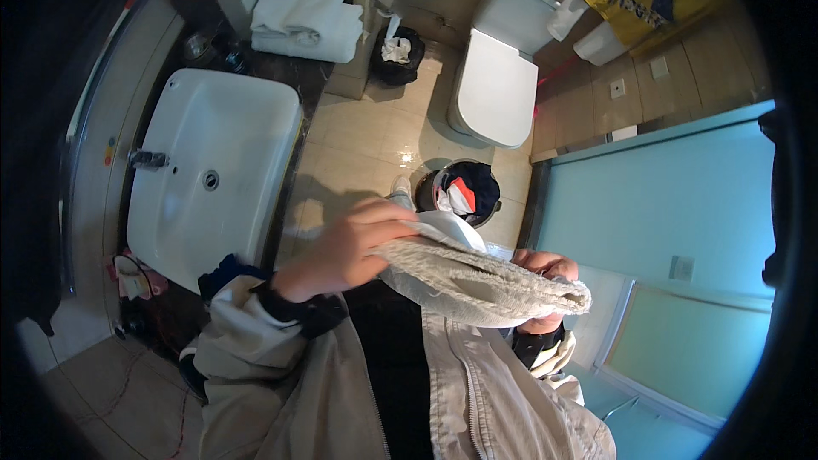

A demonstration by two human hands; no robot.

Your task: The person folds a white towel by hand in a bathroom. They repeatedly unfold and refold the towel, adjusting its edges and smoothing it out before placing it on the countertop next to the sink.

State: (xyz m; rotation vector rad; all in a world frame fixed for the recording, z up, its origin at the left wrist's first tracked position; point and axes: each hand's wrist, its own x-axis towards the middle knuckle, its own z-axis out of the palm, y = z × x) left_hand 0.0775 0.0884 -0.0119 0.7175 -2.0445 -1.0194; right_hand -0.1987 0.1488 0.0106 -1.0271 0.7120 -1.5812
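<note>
A folded off-white terry towel [486, 287] stretches across in front of my chest, its layered edges facing up. My left hand [351, 249] grips its left end, thumb beneath and fingers on top. At the other end my right hand [546, 268] is wrapped around it, partly hidden behind the fabric. A smoother white part of cloth [454, 225] shows behind the towel near my left fingers. Just beyond the towel, on the floor, stands a dark round bucket [423, 195] holding dark, white and red fabric.
To the left a white washbasin [192, 223] with a metal faucet [149, 160] is set in a dark counter. Folded white towels [307, 16] lie at its far end. Beyond are a black-lined bin [399, 70] and a closed toilet [495, 89]. Frosted glass panels [652, 204] stand right.
</note>
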